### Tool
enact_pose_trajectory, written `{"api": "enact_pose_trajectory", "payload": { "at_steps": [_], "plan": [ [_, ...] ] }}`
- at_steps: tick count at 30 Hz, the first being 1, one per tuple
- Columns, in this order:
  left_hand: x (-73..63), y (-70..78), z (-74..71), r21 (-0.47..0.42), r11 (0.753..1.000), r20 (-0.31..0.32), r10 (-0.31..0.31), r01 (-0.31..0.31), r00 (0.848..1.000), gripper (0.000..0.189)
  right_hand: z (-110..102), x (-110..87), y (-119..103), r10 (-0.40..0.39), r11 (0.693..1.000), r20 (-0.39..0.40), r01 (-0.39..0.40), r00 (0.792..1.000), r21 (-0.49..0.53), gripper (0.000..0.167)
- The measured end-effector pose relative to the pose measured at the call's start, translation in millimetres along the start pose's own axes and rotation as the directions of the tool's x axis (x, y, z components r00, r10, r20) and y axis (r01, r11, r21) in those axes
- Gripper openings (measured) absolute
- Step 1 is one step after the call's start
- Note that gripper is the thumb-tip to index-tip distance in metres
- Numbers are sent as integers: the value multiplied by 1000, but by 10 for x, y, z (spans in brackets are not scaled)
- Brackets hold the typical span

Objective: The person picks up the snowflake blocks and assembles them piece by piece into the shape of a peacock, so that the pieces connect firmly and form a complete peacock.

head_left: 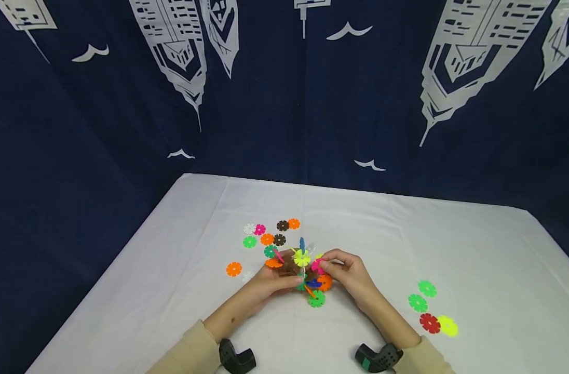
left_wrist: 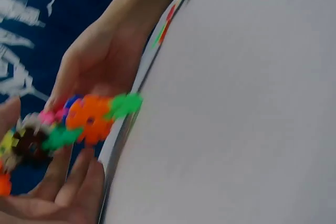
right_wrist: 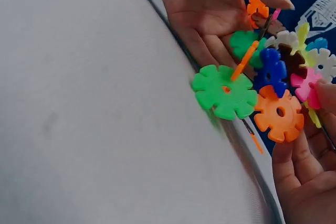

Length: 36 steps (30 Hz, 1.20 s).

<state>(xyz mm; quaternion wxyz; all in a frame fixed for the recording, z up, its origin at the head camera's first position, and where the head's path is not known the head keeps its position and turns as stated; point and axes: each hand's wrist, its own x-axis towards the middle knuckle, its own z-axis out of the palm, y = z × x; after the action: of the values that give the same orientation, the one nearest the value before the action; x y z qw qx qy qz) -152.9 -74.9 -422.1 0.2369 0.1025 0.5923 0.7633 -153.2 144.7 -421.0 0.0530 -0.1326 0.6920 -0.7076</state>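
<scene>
My left hand (head_left: 270, 283) holds a cluster of interlocked plastic snowflake discs (head_left: 301, 258), its thumb on the near side and its fingers partly hidden behind. At the cluster's right side, my right hand (head_left: 352, 272) pinches a pink disc (right_wrist: 306, 86) between thumb and fingers. In the right wrist view, a green disc (right_wrist: 226, 93) sticks out from the cluster on a slanted orange one. Close by in the cluster are a blue disc (right_wrist: 270, 72) and an orange disc (right_wrist: 279, 113). The left wrist view shows the cluster blurred between both hands.
Beyond the cluster, loose discs in white, pink, brown, orange and green lie on the white-covered table (head_left: 210, 311). An orange disc (head_left: 234, 268) lies to the left. Two green discs, a red disc (head_left: 430, 323) and a yellow disc (head_left: 448, 326) lie at the right.
</scene>
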Motion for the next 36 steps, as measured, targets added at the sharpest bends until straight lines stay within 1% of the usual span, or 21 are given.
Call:
{"api": "enact_pose_trajectory", "payload": {
  "at_steps": [2,3,5,7,9,10,11,12,14,15,16,17,18,19,21,25,26,28,31,33,36],
  "plan": [
    [14,57,-118,-11,1000,24,15,-15,1000,67,-8,0,1,11,1000,-4,-11,1000,-3,22],
    [24,87,-179,-3,1000,23,19,-19,1000,66,-10,1,1,16,1000,4,-16,1000,-7,22],
    [44,139,-281,31,998,22,49,-49,999,61,-5,4,-3,25,999,27,-24,999,-37,22],
    [58,176,-340,126,989,16,78,-79,997,54,9,4,-7,40,996,60,-35,997,-79,22],
    [64,192,-346,244,965,29,94,-98,995,48,29,8,-6,51,991,93,-38,994,-131,21],
    [64,193,-329,300,947,51,107,-118,993,46,38,10,-6,50,987,104,-34,993,-158,21],
    [61,195,-302,367,921,65,114,-130,991,45,46,10,-4,47,983,113,-26,993,-180,20],
    [59,194,-268,436,888,78,123,-145,989,43,52,11,-3,41,981,117,-18,992,-193,20],
    [65,181,-198,554,813,98,148,-178,984,39,58,19,1,30,977,108,-6,994,-215,21],
    [67,176,-162,603,774,102,166,-194,981,37,60,23,2,24,976,104,0,994,-220,21],
    [71,169,-128,640,741,100,179,-201,979,36,60,22,2,19,976,100,3,995,-217,21],
    [74,160,-100,670,714,95,189,-203,977,33,60,23,3,18,977,92,3,996,-215,21],
    [80,145,-79,689,694,90,200,-206,976,30,62,23,7,21,978,84,-2,996,-211,21],
    [81,128,-61,700,683,84,207,-206,975,27,68,20,11,26,978,68,-12,997,-207,20],
    [81,87,-39,705,677,75,227,-213,971,18,85,6,26,29,981,33,-22,999,-194,19],
    [90,14,-8,701,681,59,241,-212,969,5,109,-18,56,22,986,-45,-29,999,-162,18],
    [90,2,-2,696,686,56,241,-211,969,4,111,-25,61,15,988,-56,-23,998,-155,18],
    [86,-10,12,686,699,46,238,-204,970,4,112,-30,63,-2,993,-65,-6,998,-121,21],
    [82,-9,20,671,713,33,246,-203,969,4,99,-16,61,-6,998,-73,1,997,-63,27],
    [87,0,22,662,720,29,252,-208,967,5,87,12,59,9,1000,-67,-11,998,-23,29],
    [108,15,26,650,732,33,239,-202,971,7,66,76,64,51,998,-38,-50,998,28,25]
  ]
}}
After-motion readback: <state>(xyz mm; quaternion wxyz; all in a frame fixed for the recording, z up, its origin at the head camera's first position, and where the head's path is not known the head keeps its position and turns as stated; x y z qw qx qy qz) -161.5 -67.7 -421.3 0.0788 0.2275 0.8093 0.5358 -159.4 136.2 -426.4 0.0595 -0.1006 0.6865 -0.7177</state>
